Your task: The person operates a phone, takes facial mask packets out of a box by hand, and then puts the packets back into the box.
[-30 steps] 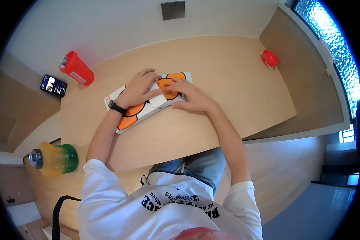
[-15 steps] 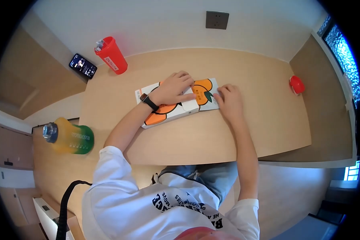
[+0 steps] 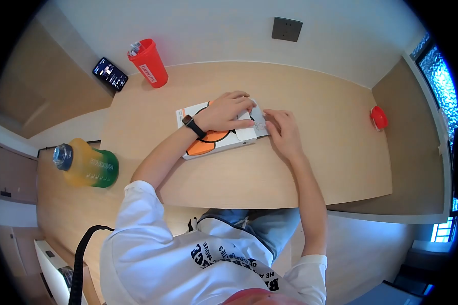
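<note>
A white carton box printed with oranges lies on the table, its right end open with a flap raised there. My left hand, with a black watch on the wrist, lies across the box and grips it, fingers over the far edge and thumb near the flap. A flat pale packet sticks a short way out of the open end; the rest is hidden in the box. My right hand has its fingers and thumb closed on the packet's outer end.
A red cup with something in it stands at the back left beside a lit phone. A yellow-green water jug is at the left. A small red object lies near the right side panel.
The packet has slid left into the box, and its orange print is now mostly covered. My right hand has moved left with it. My left hand stays on the box.
</note>
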`<action>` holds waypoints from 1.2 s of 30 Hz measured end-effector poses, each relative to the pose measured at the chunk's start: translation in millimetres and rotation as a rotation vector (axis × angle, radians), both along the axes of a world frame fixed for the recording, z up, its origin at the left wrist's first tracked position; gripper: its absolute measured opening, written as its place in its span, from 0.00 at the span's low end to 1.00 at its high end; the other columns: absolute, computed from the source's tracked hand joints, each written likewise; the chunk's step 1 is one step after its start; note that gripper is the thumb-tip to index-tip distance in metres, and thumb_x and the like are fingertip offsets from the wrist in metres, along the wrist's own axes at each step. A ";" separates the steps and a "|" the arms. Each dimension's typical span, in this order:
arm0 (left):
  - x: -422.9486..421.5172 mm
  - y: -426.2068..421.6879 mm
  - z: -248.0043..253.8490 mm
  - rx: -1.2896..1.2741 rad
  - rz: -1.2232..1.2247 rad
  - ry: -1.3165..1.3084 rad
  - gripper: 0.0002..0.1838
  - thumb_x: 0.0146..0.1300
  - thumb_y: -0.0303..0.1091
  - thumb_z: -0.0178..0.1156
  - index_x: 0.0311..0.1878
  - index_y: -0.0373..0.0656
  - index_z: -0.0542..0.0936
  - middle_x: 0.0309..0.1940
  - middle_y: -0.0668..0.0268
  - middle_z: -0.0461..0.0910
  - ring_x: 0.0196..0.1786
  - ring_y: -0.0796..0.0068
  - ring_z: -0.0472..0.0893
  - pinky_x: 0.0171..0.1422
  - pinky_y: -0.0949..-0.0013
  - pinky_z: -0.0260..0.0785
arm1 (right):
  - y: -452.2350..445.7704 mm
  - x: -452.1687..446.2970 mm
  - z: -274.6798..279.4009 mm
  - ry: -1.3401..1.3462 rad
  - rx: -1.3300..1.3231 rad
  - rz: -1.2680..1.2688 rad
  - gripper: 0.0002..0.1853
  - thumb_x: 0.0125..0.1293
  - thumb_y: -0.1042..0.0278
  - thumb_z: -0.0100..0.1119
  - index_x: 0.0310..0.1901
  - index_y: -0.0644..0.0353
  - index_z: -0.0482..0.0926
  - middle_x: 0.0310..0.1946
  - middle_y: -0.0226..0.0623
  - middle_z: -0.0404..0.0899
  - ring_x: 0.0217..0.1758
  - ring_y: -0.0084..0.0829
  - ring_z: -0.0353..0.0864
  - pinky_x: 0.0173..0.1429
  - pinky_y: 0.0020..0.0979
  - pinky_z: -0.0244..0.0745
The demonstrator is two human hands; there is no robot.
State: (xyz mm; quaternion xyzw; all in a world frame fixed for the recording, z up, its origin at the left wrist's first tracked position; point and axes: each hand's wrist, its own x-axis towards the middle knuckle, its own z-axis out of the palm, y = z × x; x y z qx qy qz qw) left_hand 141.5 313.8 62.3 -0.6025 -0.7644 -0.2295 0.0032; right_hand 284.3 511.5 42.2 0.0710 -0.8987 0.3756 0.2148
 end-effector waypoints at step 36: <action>4.7 12.8 15.2 0.174 -0.200 0.159 0.23 0.65 0.54 0.60 0.44 0.41 0.77 0.62 0.57 0.67 0.63 0.49 0.66 0.65 0.50 0.66 | -11.0 -30.1 0.1 -0.365 -0.746 0.166 0.40 0.54 0.90 0.52 0.71 0.56 0.61 0.25 0.23 0.68 0.26 0.12 0.64 0.31 0.18 0.59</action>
